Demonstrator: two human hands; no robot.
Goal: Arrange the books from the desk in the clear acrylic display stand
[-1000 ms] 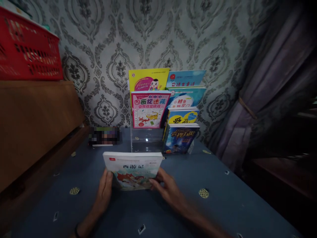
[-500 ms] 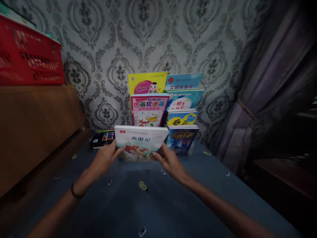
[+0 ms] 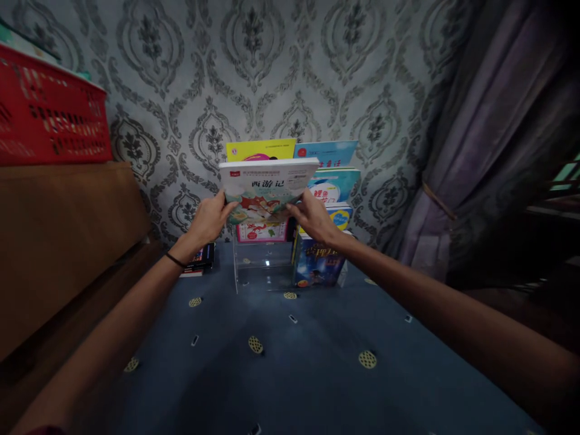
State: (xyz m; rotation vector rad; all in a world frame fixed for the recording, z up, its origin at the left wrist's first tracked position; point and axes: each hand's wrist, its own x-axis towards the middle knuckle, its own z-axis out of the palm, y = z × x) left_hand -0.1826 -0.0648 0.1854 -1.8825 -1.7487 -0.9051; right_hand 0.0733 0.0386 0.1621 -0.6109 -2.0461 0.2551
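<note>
A white picture-covered book (image 3: 267, 192) is raised in front of a clear tiered rack (image 3: 235, 266), cover facing me. My left hand (image 3: 209, 219) grips its left edge, thumb on the cover. On the opposite edge, my right hand (image 3: 316, 219) holds it the same way. Behind it, a yellow book (image 3: 260, 148) and a pink book (image 3: 263, 232) stand partly hidden in the rack's left column. The right column holds a light blue book (image 3: 328, 151), a teal book (image 3: 339, 181), a blue and yellow book (image 3: 341, 219) and a dark blue book (image 3: 319, 263).
Dark books (image 3: 199, 260) lie stacked left of the rack on the dark blue patterned cloth (image 3: 272, 374). A red basket (image 3: 58, 115) sits on a brown wooden cabinet (image 3: 67, 235) at left. A tied purple curtain (image 3: 448, 169) hangs at right, patterned wallpaper (image 3: 254, 78) behind.
Both hands have lifted the white book upward and forward toward the rack. It now covers much of the pink and yellow books, and the rack's lower left tier has come into view.
</note>
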